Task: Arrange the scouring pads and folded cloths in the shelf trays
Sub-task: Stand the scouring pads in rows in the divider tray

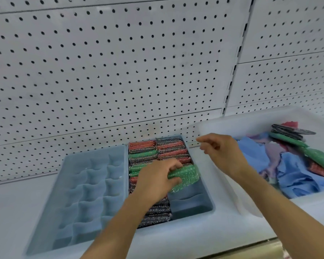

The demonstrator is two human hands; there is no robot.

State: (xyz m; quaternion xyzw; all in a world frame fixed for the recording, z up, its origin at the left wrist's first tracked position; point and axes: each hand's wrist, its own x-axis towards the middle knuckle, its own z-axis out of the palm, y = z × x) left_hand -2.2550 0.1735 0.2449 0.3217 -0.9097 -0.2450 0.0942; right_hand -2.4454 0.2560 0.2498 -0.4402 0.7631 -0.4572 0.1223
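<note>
— Two bare forearms come up from the bottom edge of the frame. What does each hand do?

— At centre, the left hand [155, 181] grips a green scouring pad [185, 177], fingers curled over its near end, and holds it tilted above the right column of the blue tray [207, 198]. Right of centre and a little higher, the right hand [220, 150] hangs in the air between that tray and the white bin [230, 126]; its fingers are loosely curled and hold nothing.

— And what's in the containers?

— That blue tray holds red, green and dark pads [158, 149] standing on edge in two columns. The left column is full from back to front; the right one is filled only at the back, with bare slots at the front. Just beside it, lower left of centre, a second blue tray [67, 208] shows only its dividers. In the white bin at the right of the frame lie crumpled blue and purple cloths [295, 176], with more green, red and dark pads [314, 157] along its far side.

— Behind all that?

— White pegboard [120, 62] fills the upper frame.
</note>
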